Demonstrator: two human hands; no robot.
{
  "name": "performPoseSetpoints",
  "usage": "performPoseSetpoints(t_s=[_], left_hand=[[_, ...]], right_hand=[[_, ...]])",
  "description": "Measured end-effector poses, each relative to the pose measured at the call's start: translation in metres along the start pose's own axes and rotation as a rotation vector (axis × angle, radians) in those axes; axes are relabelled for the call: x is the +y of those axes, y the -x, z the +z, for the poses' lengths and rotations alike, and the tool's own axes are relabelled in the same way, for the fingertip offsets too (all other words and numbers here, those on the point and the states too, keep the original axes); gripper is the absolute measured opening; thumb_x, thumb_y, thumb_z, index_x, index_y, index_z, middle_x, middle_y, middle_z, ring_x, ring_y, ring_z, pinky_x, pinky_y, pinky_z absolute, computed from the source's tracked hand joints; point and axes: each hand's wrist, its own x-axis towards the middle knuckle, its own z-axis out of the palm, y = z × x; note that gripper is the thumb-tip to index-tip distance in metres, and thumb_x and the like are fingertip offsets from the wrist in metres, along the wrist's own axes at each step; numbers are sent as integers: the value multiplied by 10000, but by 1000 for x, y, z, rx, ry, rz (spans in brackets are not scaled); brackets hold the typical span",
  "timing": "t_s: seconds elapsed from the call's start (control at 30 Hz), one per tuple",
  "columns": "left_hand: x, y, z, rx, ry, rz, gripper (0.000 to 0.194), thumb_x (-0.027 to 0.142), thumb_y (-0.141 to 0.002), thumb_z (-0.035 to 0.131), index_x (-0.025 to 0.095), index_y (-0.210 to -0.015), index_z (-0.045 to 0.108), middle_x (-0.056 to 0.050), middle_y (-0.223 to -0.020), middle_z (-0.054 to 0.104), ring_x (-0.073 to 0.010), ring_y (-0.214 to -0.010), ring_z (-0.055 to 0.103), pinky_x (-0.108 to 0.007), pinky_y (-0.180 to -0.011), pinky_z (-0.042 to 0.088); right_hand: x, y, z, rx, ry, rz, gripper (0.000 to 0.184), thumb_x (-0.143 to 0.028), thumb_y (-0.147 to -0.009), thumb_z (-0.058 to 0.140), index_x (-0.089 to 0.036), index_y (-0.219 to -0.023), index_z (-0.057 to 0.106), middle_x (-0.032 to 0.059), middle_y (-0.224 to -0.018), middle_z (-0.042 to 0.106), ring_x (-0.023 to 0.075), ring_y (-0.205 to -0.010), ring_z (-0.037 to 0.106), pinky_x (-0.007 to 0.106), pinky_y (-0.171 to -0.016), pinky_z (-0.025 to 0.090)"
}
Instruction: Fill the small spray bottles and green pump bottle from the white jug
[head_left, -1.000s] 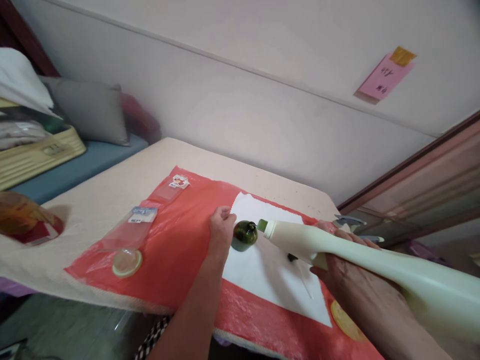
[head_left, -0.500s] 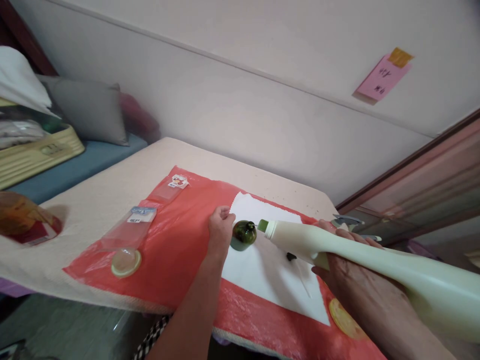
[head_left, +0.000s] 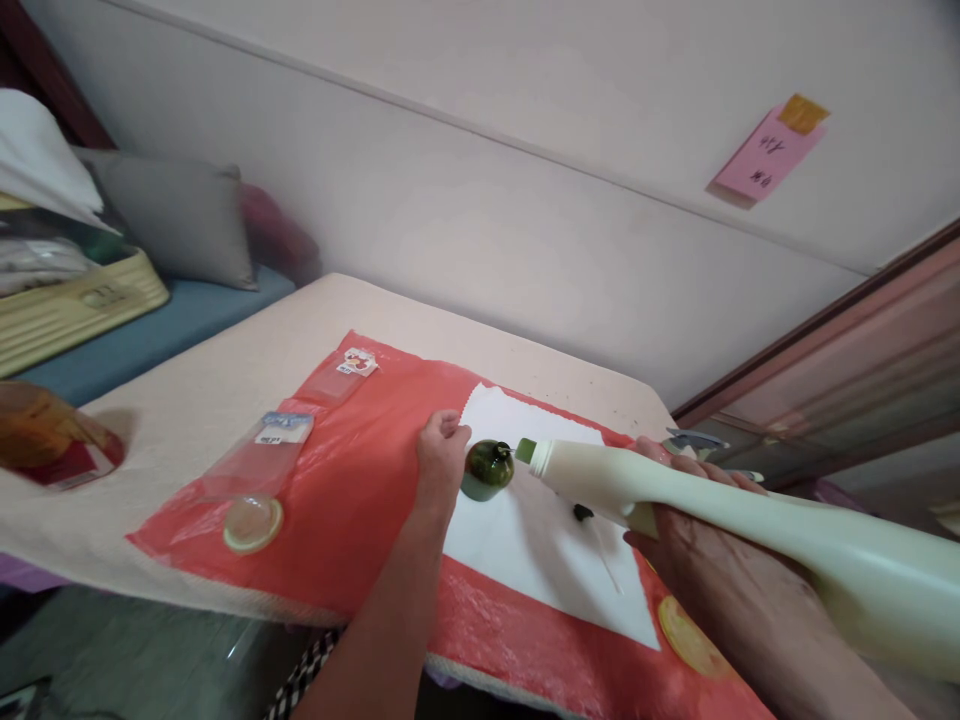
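Observation:
My right hand [head_left: 697,510] grips a long pale-green plastic bottle [head_left: 787,525], tilted with its green spout [head_left: 526,450] pointing left. The spout is close to the mouth of a small round green bottle [head_left: 487,472]. A thin line, perhaps liquid, spans the gap between them. My left hand [head_left: 444,445] is at the small bottle's left side, its fingers loosely curled with a gap at the thumb; whether it touches the glass is unclear. The small bottle stands upright on a white cloth [head_left: 487,540]. A small black piece [head_left: 583,513] and a thin pale stick [head_left: 609,560] lie on the cloth.
Red plastic sheeting [head_left: 367,440] covers part of the table [head_left: 322,310]. On it are clear bags [head_left: 262,450], a round lid [head_left: 253,523] and a yellow disc [head_left: 690,635]. An amber container [head_left: 56,437] stands at left. Scissors [head_left: 697,440] show partly behind my right hand.
Both hands and both bottles are almost exactly where they were. The pale bottle's spout stays at the small bottle's mouth.

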Motion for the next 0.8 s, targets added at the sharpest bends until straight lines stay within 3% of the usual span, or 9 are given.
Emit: performPoseSetpoints(t_s=[0.13,0.4,0.8], left_hand=[[-1,-1,1,5,8,2,232,170,-701,673,182,-933,671,-113,-1012,721,-237,-1023,684,-372,-939,518],[-4,0,2,-4,8,24,234,171,-722,662,177,-955,665,-123,-1030,718,-237,-1041,676,-364,-943,509],[-2,1,3,-6,3,22,237,147,-733,656,177,-968,659,-117,-1028,718,-232,-1060,673,-349,-938,511]], right_hand=[[0,-2,2,11,-13,-6,689,-224,-893,484,40,-1498,286,292,-1255,560,439,-1161,529,611,-1015,435],[-2,-4,0,-10,-21,-9,672,-213,-845,581,43,-1439,399,290,-1260,544,436,-1169,509,602,-1029,427],[-3,-6,-1,-25,10,-12,711,-228,-808,641,40,-1430,423,284,-1215,555,452,-1164,506,609,-1030,421]])
